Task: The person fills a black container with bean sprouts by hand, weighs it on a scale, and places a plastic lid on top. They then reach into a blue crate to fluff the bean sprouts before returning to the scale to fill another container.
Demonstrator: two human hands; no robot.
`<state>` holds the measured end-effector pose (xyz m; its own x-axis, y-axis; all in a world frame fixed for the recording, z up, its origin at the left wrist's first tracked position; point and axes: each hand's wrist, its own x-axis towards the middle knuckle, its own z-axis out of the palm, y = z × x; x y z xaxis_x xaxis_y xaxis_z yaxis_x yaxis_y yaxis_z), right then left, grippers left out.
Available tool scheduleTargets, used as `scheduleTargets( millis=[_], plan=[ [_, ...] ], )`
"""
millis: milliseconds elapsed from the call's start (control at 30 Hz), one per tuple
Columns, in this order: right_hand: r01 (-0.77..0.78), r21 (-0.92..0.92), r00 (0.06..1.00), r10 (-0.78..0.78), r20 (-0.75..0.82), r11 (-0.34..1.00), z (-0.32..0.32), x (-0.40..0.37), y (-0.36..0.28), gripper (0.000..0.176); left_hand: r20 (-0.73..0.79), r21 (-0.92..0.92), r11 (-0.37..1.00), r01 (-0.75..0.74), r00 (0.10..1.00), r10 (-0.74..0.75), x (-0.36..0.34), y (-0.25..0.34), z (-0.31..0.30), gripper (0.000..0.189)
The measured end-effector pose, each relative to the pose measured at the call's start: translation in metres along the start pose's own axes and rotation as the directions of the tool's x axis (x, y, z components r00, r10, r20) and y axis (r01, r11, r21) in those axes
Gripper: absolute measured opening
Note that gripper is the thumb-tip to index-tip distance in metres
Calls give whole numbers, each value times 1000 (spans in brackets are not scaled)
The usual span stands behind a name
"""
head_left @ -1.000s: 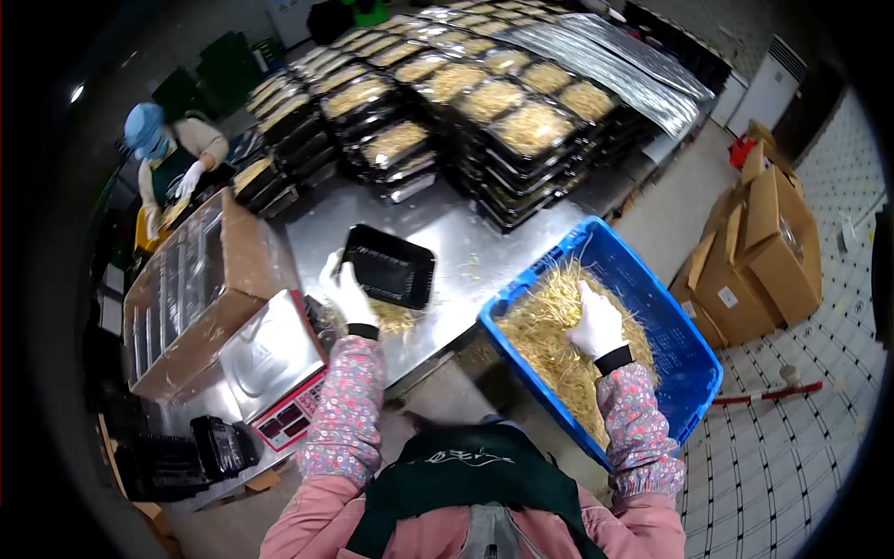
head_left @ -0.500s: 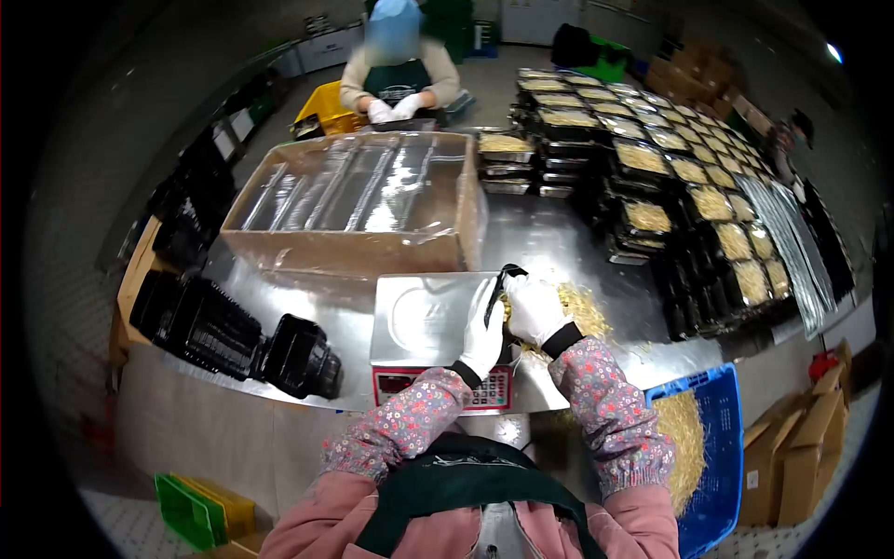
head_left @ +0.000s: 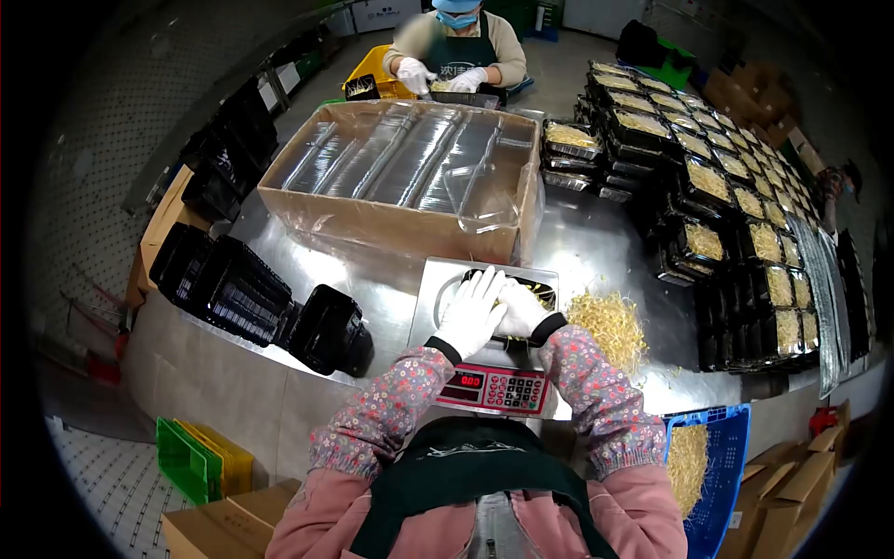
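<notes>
A black tray (head_left: pixel 535 287) with sprouts in it lies on the metal plate of a scale (head_left: pixel 430 296), whose red display reads zero. My left hand (head_left: pixel 471 312), in a white glove, rests over the tray's left part with its fingers stretched out. Beside it, my right hand (head_left: pixel 521 309), also gloved, lies on the sprouts in the tray; its fingertips are hidden, partly behind the left hand. A loose pile of sprouts (head_left: pixel 610 328) is on the metal table just right of the scale.
Beyond the scale stands a cardboard box (head_left: pixel 391 231) of clear lids. Empty black trays (head_left: pixel 244 291) are stacked at the left, filled packs (head_left: pixel 708 179) at the right. A blue crate (head_left: pixel 724 475) holds sprouts. A co-worker (head_left: pixel 456 47) handles a tray across the table.
The black tray, held upright at the scale's right edge before, now lies on the plate under both hands. The left hand's fingers have spread over it. The view has shifted, and the co-worker's hands have parted.
</notes>
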<state>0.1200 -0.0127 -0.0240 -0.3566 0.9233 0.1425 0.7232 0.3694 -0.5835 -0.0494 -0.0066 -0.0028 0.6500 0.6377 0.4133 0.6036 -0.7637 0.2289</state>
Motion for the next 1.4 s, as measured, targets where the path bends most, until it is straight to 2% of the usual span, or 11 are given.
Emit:
scheduleTargets(
  millis=[100,367,500,633,733,867,967,1000,1100,1167,1400],
  plan=[
    [22,44,998,-25,63,999,-40,-20,-7,87,64,54,997,49,997,-53,2,5,3,59],
    [-6,0,990,6,141,1000,-64,-38,4,85,78,-17,995,101,992,-100,-1,14,10,57],
    [-42,185,998,31,63,982,-141,-60,-20,74,-44,-449,882,139,983,-177,-7,-1,-28,59],
    [-77,214,971,122,-204,974,-183,-94,7,75,-146,-477,840,259,919,-367,-27,-58,-52,69],
    [-190,48,948,196,-250,981,-171,-98,27,98,-58,-336,850,404,893,-447,-31,-84,-65,80],
    [-169,-193,979,142,-146,967,-116,-60,-15,117,9,-172,976,136,991,-136,9,-24,-51,76],
    [-133,-368,950,224,218,920,-103,-42,-7,108,219,67,990,-120,970,103,20,14,-25,48],
    [-121,-408,931,245,269,905,-113,-47,-1,98,128,53,992,-113,986,106,14,10,-16,45],
    [-72,-232,993,93,80,970,-103,-70,18,48,14,67,997,-38,999,37,7,13,-5,41],
    [-68,-425,995,93,37,903,-82,-69,18,22,-24,10,1000,-1,1000,1,9,20,-3,40],
    [-194,-117,975,178,-129,974,-128,-84,26,20,18,71,997,-37,999,36,7,20,1,43]
  ],
)
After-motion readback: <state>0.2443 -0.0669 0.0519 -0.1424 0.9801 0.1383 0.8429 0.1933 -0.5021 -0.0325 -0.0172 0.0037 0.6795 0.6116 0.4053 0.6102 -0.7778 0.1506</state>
